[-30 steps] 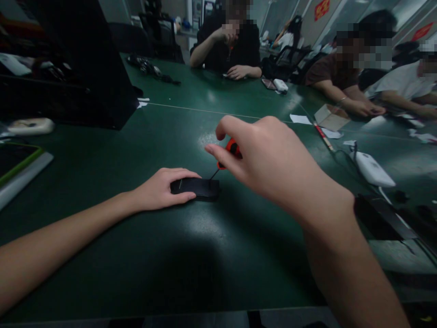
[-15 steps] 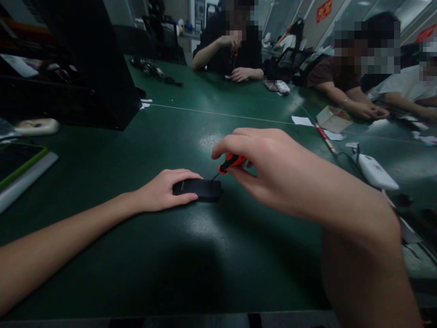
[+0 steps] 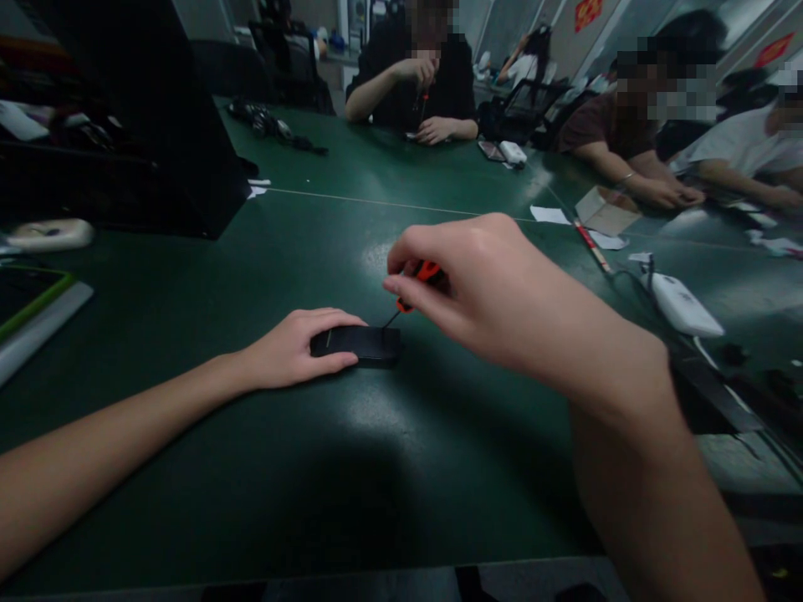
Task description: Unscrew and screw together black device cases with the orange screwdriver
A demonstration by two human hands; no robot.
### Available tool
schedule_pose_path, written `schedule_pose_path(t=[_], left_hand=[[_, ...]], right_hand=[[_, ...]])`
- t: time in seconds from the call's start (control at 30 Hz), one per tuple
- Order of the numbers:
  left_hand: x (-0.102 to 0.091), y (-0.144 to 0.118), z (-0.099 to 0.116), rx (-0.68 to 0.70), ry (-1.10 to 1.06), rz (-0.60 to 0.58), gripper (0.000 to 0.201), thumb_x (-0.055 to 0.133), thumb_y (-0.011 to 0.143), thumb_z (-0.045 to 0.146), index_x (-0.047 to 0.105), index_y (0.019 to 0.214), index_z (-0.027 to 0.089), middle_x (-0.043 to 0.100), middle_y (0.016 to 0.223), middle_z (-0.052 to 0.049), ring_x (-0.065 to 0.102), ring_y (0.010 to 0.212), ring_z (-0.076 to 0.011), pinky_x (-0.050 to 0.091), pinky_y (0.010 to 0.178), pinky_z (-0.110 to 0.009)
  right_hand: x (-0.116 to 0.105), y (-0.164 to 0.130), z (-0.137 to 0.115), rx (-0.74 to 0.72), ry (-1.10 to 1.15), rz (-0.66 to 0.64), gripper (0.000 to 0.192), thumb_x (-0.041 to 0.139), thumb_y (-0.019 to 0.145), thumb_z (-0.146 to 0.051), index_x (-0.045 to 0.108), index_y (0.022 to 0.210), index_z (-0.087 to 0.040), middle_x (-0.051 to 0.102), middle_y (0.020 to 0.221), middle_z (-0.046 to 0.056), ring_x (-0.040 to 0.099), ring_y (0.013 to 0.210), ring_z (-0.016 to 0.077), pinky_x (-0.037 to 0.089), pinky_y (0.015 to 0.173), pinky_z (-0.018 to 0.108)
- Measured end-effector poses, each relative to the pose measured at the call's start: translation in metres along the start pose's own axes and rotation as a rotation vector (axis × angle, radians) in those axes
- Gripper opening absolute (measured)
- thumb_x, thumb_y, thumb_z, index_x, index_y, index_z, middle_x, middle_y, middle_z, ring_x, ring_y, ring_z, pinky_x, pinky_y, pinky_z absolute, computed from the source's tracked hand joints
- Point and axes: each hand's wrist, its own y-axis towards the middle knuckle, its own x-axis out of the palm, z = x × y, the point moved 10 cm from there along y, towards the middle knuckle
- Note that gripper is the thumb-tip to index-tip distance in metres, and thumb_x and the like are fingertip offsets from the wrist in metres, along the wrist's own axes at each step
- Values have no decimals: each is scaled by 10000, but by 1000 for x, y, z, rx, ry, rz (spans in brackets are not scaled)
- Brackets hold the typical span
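A small flat black device (image 3: pixel 360 344) lies on the dark green table (image 3: pixel 389 468). My left hand (image 3: pixel 294 349) grips its left end, thumb in front and fingers over the top. My right hand (image 3: pixel 477 284) is closed around a small screwdriver with an orange-red handle (image 3: pixel 421 278). The thin metal shaft slants down and left, and its tip meets the top of the device near the right end. Most of the handle is hidden inside my fingers.
A large black box (image 3: pixel 156 117) stands at the back left, a green-edged tablet (image 3: pixel 28 297) at the far left. A white device with a cable (image 3: pixel 681 305) and a cardboard box (image 3: pixel 606 213) lie to the right. Other people sit around the far side.
My right hand has shifted its grip on the screwdriver handle, fingers curling over it, while the tip stays on the device. My left hand and the device have kept still.
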Motion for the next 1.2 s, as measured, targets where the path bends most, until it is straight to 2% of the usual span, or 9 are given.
schedule_pose_path(t=[0.17, 0.3, 0.37, 0.5, 0.67, 0.83, 1.03, 1.2], left_hand=[[0, 0, 0, -1, 6, 5, 448, 612, 951, 487, 637, 1291, 197, 714, 1232, -89, 677, 1097, -264, 521, 936, -350], [0, 0, -1, -10, 2, 0, 458, 610, 948, 500, 635, 1294, 200, 718, 1216, -95, 682, 1074, -264, 529, 923, -355], [-1, 0, -1, -7, 0, 7, 454, 616, 944, 497, 641, 1286, 200, 722, 1207, -91, 684, 1068, -261, 530, 916, -352], [0, -1, -1, -5, 10, 5, 445, 620, 948, 489, 638, 1289, 205, 713, 1237, -87, 676, 1099, -264, 521, 932, -352], [-1, -1, -1, -6, 16, 12, 456, 632, 941, 491, 638, 1286, 194, 714, 1229, -89, 681, 1080, -262, 519, 920, -346], [-1, 0, 0, -3, 4, 11, 446, 639, 935, 488, 650, 1277, 201, 723, 1208, -82, 686, 1066, -256, 527, 916, -337], [-1, 0, -2, -7, 9, 11, 454, 649, 926, 489, 655, 1279, 203, 726, 1205, -74, 690, 1049, -252, 526, 900, -328], [-1, 0, -1, 3, 17, 25, 461, 654, 924, 483, 654, 1276, 186, 729, 1198, -77, 695, 1038, -249, 522, 899, -331]], right_hand=[[4, 1, -15, -107, 30, -25, 279, 515, 918, -149, 637, 1162, -208, 671, 1198, 59, 627, 1038, 208, 455, 852, 318], [3, 1, -4, -37, -23, -14, 175, 513, 951, -210, 672, 1024, -197, 698, 1003, 53, 639, 927, 203, 444, 820, 323], [2, 0, -4, -45, -14, -12, 193, 518, 932, -174, 676, 1040, -198, 699, 1017, 52, 639, 934, 202, 444, 829, 324], [4, -1, -16, -127, 49, -56, 318, 547, 868, -105, 652, 1151, -206, 671, 1174, 64, 629, 1021, 214, 451, 832, 319], [4, 1, -9, -39, -12, -17, 187, 537, 937, -200, 659, 1079, -189, 696, 1022, 49, 646, 945, 206, 443, 824, 328], [3, 0, -10, -101, -4, -10, 331, 546, 883, -116, 619, 1194, -202, 631, 1278, 72, 617, 1078, 208, 452, 853, 310], [0, 3, -8, -64, -56, 3, 162, 546, 938, -184, 663, 1050, -181, 712, 975, 31, 653, 900, 177, 431, 792, 306], [-7, 6, -17, -75, 23, 50, 142, 545, 957, -206, 660, 1038, -187, 728, 991, 6, 670, 894, 153, 447, 801, 287]])
